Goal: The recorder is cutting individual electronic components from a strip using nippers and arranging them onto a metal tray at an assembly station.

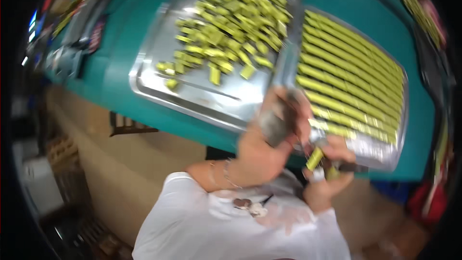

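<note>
Holding ylw pc [315,158], R fingers [339,150].

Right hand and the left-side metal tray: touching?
Apart. The head view shows the right hand plainly clear of the left-side metal tray, beyond its rim toward the lower right.

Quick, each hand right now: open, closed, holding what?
Left hand: closed, seemingly around a grey object too blurred to identify.
Right hand: closed on a small yellow piece.
</note>
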Demonstrator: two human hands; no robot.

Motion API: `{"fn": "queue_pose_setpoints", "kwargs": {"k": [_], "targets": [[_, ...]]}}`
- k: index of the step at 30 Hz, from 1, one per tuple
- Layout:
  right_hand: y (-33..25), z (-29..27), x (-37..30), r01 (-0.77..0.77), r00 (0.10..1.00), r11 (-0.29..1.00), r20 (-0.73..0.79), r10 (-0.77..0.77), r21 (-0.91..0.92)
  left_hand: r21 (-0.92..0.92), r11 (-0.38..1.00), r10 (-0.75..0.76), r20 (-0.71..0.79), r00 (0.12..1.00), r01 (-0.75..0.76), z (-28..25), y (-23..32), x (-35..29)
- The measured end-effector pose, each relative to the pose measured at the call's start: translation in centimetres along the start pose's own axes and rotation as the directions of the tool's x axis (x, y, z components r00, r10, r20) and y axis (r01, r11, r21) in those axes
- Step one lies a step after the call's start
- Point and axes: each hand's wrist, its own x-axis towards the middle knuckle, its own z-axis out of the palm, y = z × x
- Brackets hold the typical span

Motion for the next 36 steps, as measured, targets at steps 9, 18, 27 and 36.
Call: {"fn": "queue_pose_setpoints", "kwargs": {"k": [9,18,27,36], "targets": [[-2.8,-0.1,-1.1,-0.140,0.989,0.962,0.086,0.123,0.235,-0.114,0.985,-0.113,0.139,0.984,0.129,1.0,-0.1,-1.7],[-3.4,0.0,-2.3,0.070,0.998,0.996,-0.004,-0.070,-0.054,0.070,0.996,-0.062,0.151,0.987,0.052,2.7,-1.6,-4.2],[-3.4,0.6,-2.2,0.129,0.991,0.985,-0.001,-0.130,-0.111,0.217,0.975,0.007,0.207,0.978,-0.052,2.3,-1.2,-4.4],[-3.5,0.8,-2.4,0.216,0.975,0.955,-0.016,-0.224,-0.204,0.232,0.968,0.038,0.237,0.971,-0.095,2.2,-1.5,-4.6]]}}
